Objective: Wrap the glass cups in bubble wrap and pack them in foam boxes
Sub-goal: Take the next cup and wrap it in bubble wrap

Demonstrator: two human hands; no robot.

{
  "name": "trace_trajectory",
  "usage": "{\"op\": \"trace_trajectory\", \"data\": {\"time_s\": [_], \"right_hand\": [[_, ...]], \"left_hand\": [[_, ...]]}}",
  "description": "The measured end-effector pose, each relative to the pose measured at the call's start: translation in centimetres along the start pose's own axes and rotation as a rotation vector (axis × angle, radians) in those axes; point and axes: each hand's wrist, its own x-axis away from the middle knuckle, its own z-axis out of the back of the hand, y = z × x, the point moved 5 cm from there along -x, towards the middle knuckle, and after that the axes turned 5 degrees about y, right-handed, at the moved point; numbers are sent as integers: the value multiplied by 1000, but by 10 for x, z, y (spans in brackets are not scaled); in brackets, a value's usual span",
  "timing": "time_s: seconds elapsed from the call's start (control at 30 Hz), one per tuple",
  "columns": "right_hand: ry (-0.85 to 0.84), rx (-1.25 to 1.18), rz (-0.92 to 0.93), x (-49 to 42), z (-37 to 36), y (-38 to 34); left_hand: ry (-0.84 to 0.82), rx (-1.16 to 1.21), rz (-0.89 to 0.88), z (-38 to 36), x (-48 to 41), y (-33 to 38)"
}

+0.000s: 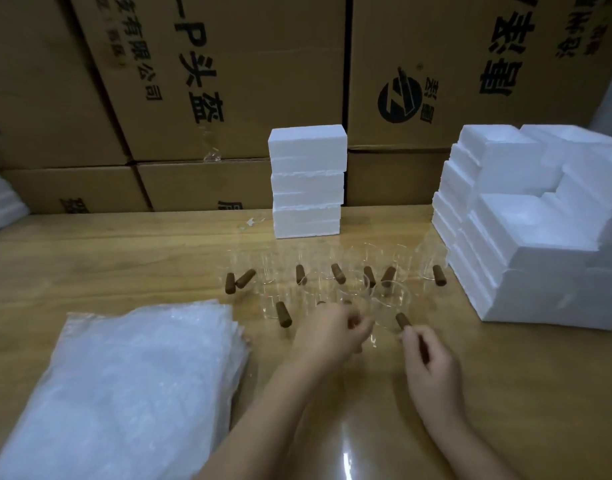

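Note:
Several clear glass cups (335, 271) with brown handles stand in a loose cluster mid-table. My right hand (431, 365) is closed around the brown handle (402, 320) of the nearest glass cup (391, 304). My left hand (332, 332) has its fingers curled at the base of the neighbouring glass cup (353, 294), and it hides that cup's handle. A thick stack of bubble wrap sheets (124, 393) lies at the front left. Three closed white foam boxes (307, 183) are stacked behind the cups.
A big pile of white foam box halves (540, 237) fills the right side of the wooden table (90, 265). Large printed cardboard cartons (228, 81) form a wall at the back. More white foam (0, 199) shows at the far left edge.

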Motion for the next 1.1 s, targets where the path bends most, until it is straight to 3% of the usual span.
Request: {"op": "trace_trajectory", "data": {"time_s": [0.13,0.3,0.43,0.63,0.93,1.1], "right_hand": [[175,144,-29,-16,15,8],[-146,295,-204,-19,0,26],[-164,345,-206,-22,-2,31],[-117,265,-219,-23,-2,39],[155,-105,-257,-25,10,39],[55,-344,-90,-11,1,0]], "left_hand": [[85,325,96,-25,35,-25],[143,445,72,-39,52,-47],[151,551,109,-41,49,-51],[145,684,150,-39,49,-51],[154,859,175,-32,47,-52],[171,1057,177,-29,45,-55]]}}
